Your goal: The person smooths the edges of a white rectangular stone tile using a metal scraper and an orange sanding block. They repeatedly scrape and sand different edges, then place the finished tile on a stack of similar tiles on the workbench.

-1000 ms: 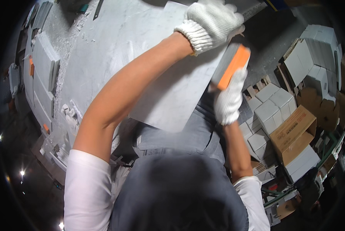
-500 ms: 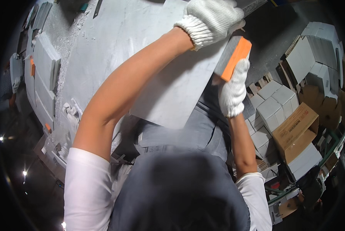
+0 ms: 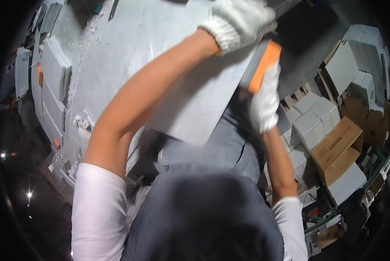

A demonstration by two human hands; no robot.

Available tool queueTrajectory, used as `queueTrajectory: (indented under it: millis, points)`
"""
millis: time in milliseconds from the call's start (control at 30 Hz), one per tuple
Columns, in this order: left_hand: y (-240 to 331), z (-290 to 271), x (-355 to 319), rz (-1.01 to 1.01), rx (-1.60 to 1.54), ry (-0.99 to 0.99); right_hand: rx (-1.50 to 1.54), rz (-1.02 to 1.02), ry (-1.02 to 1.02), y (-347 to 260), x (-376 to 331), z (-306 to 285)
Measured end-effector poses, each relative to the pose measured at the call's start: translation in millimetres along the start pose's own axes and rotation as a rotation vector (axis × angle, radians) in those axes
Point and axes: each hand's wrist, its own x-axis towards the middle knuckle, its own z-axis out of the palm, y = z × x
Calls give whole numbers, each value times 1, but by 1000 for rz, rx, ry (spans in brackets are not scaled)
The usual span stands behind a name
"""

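Right hand [image 3: 264,104] gripping orange block [image 3: 262,65], fingers hidden, grey sheet [image 3: 195,100] cropped

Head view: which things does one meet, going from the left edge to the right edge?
Stacked grey panels → grey sheet under the gloved left hand → orange-faced block held by the gloved right hand → white boxes → brown carton.

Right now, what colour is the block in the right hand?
Orange face, grey side, on the block; head view.

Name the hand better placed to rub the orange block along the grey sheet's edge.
Right. The right hand already grips the orange block at the sheet edge; the left hand presses the sheet down.
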Motion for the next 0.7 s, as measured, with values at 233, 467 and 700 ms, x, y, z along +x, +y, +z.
queueTrajectory:
  millis: [233, 467, 700]
  points:
    - [1, 2, 0, -7, 22, 13, -80, -51, 51, -2, -2, 7]
    - [0, 5, -4, 9, -15, 62, 85, 47, -199, 2, 6, -19]
    - [1, 8, 0, -13, 56, 61, 77, 214, 150, 8, -10, 7]
